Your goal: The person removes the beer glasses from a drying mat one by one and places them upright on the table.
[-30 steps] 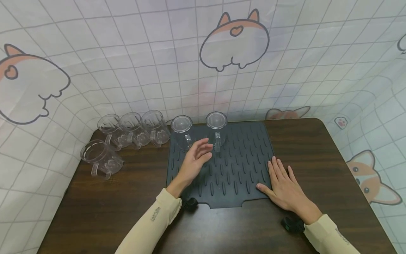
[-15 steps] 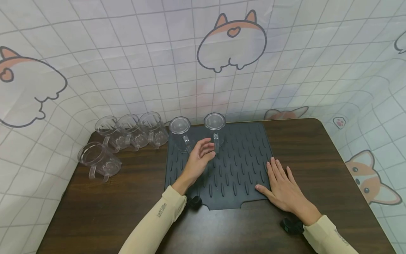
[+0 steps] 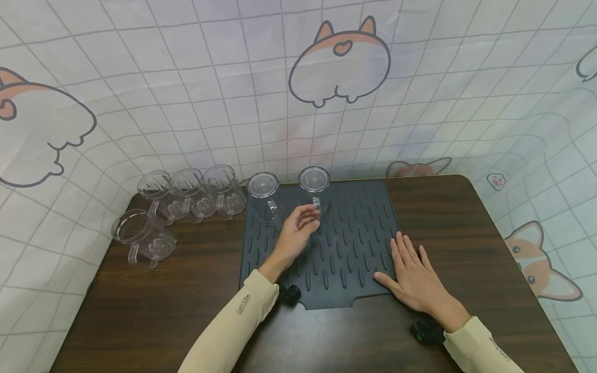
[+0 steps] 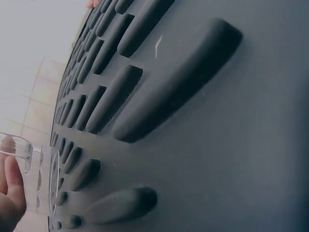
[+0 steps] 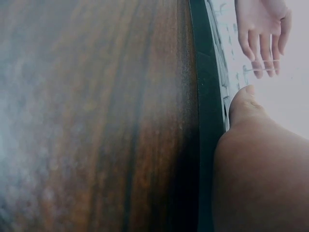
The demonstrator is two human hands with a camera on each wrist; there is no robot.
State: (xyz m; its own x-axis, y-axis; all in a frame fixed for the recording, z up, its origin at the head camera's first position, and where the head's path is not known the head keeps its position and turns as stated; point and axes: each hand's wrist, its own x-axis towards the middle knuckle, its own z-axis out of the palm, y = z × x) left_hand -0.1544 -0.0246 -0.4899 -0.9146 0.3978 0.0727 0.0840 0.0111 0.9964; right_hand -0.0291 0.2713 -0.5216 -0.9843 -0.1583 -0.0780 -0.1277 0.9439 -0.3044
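Observation:
Two clear glass mugs stand upside down on a dark grey ridged mat [image 3: 345, 259]. My left hand [image 3: 295, 233] is at the handle of the right-hand mug [image 3: 314, 180]. Its fingertips reach the handle, and in the right wrist view the fingers [image 5: 264, 46] look nearly straight, seen partly through clear glass, with the thumb apart. The left-hand inverted mug [image 3: 263, 185] stands just beyond the left wrist, its handle turned toward me. My right hand [image 3: 415, 274] lies flat, palm down, across the mat's right edge and the table, fingers straight.
Several more clear mugs stand upright on the wooden table [image 3: 154, 311] left of the mat, including a nearer mug [image 3: 145, 235] apart from the back row. A white gridded cloth [image 3: 210, 77] with dog drawings hangs behind and beside the table.
My left hand has moved right, and its fingers now meet the right-hand inverted mug's handle. The right hand stays in place. The head view has shifted slightly.

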